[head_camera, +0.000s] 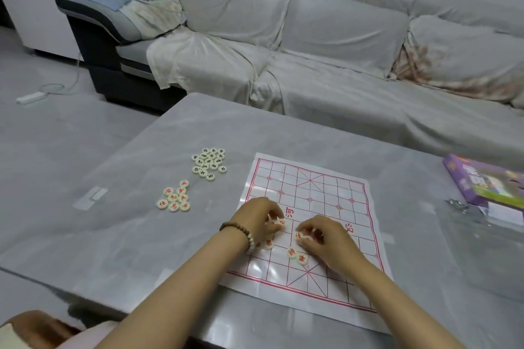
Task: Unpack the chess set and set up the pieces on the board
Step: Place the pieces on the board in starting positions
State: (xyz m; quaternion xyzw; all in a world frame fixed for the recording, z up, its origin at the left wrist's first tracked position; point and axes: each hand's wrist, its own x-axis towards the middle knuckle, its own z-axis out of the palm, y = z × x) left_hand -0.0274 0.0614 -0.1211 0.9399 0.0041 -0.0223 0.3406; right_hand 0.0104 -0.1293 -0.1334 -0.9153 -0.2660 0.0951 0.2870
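**Both hands on red-lettered pieces, mid-board**

Head view. The board [320, 193] is a thin sheet with a red grid, lying flat on the table [158, 235].

Your left hand [259, 217] is at the board's left edge, about mid-height. Its fingers are curled down and pinch the left-hand piece [280, 223]. Motion blur softens the grip detail.

Your right hand [326, 238] is just beside it, fingers curled narrow around the right-hand piece [301, 236].

Two loose pieces [297, 255] touch each other on the board, just under your right fingers. One more piece [266, 244] lies by your left wrist, next to the bead bracelet [238, 231].

Off the board to the left:
- The red-lettered pile [173, 199] is nearer you.
- The dark-lettered pile [209, 163] is farther out, apart from it.

The purple box [487, 184] sits at the table's right edge.
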